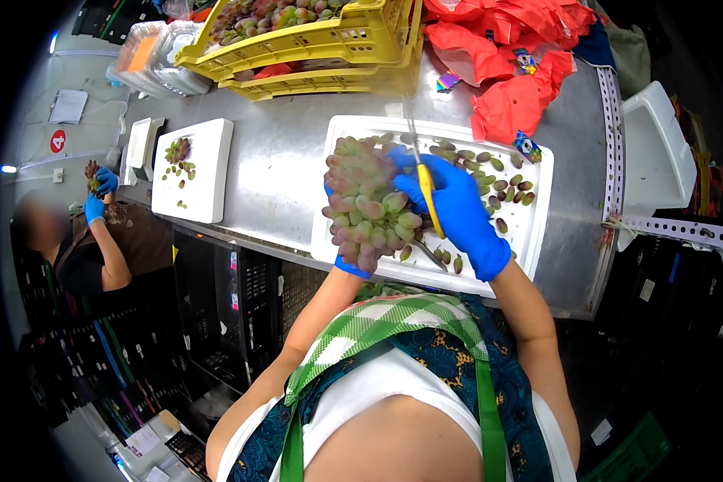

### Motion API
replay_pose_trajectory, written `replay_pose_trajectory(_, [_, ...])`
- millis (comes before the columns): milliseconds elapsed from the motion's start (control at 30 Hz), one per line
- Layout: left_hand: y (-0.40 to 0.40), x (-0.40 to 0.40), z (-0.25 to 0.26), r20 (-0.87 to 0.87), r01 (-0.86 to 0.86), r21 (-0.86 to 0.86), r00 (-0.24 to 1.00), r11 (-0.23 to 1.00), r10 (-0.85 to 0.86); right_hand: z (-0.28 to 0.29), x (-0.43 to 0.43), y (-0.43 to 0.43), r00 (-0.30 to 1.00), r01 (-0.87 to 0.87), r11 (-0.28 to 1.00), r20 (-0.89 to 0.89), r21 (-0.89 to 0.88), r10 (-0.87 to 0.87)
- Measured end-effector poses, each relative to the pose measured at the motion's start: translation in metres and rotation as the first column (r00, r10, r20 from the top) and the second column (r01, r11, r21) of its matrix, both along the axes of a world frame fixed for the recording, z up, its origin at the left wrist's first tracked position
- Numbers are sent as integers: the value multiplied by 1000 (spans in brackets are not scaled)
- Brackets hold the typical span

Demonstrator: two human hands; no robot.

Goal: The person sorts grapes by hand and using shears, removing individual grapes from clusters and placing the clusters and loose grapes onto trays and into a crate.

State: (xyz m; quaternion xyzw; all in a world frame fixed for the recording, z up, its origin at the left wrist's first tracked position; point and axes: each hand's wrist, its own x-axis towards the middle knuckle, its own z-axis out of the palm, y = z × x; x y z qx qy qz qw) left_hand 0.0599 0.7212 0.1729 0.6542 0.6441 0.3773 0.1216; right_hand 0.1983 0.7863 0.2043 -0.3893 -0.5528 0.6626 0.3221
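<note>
My left hand, in a blue glove, is under a large bunch of green and reddish grapes and holds it up; most of the hand is hidden behind the fruit. At the bunch's right side, my right hand, also gloved in blue, grips a pair of scissors with a yellow handle, its blades pointing away from me. Beneath both hands lies a shallow white tray, with many loose grapes scattered mostly on its right half.
Stacked yellow crates of grapes stand at the metal table's far side. Crumpled red wrapping lies at the back right, clear plastic boxes at the back left. A second white tray holds grapes. A co-worker holds grapes at left.
</note>
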Motion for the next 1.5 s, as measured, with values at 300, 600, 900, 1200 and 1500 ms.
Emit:
replay_pose_trajectory(300, [7, -16, -12, 988, 99, -156, 39, 983, 153, 21, 50, -24, 952, -178, 938, 293, 298, 87])
replay_pose_trajectory(600, [6, -27, -19, 978, 205, -85, 202, 975, 43, 22, 63, -45, 800, -380, 886, 575, 265, 171])
replay_pose_trajectory(900, [6, -28, -14, 923, 194, 77, 357, 978, -143, 21, 65, -46, 807, -388, 816, 586, 428, 77])
replay_pose_trajectory(1200, [10, -37, -43, 979, 123, 107, -188, 987, -83, 24, 67, -37, 766, -450, 647, 638, 616, -74])
replay_pose_trajectory(1500, [14, -27, -18, 927, 52, -40, -371, 998, 56, 38, 63, -26, 647, -581, 573, 755, 578, -107])
